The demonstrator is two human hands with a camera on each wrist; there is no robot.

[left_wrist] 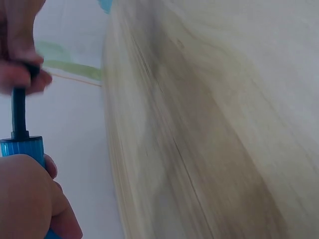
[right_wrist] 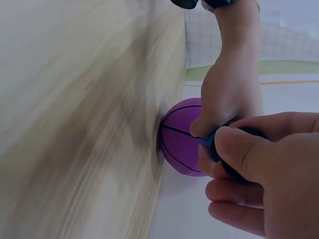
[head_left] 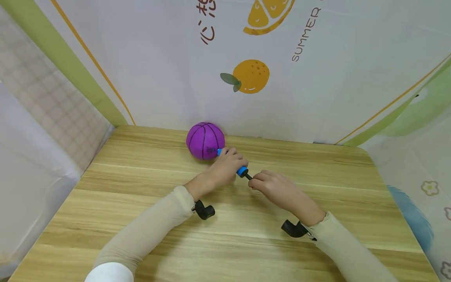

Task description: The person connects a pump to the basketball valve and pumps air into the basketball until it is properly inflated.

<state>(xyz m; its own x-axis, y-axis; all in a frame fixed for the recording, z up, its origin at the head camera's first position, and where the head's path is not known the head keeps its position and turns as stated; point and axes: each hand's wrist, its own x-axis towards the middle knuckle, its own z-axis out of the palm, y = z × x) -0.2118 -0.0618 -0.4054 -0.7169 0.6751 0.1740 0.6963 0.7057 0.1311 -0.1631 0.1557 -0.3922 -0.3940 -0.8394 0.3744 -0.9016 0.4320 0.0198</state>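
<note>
A purple ball with black basketball lines (head_left: 204, 140) rests on the wooden table near its back edge. A blue hand pump (head_left: 242, 171) reaches from the ball's right side toward the front right. My left hand (head_left: 227, 166) is wrapped round its blue barrel, hiding most of it. With my right hand (head_left: 275, 188) I grip the black handle (right_wrist: 251, 132) at the pump's other end. Some length of black rod (left_wrist: 18, 112) shows between barrel and handle in the left wrist view. Whether the pump's tip sits in the ball cannot be made out.
The wooden tabletop (head_left: 232, 250) spreads around both arms. Behind it hangs a white cloth (head_left: 169, 78) printed with oranges and lettering, close behind the ball. Black wrist mounts (head_left: 205, 210) sit on both forearms.
</note>
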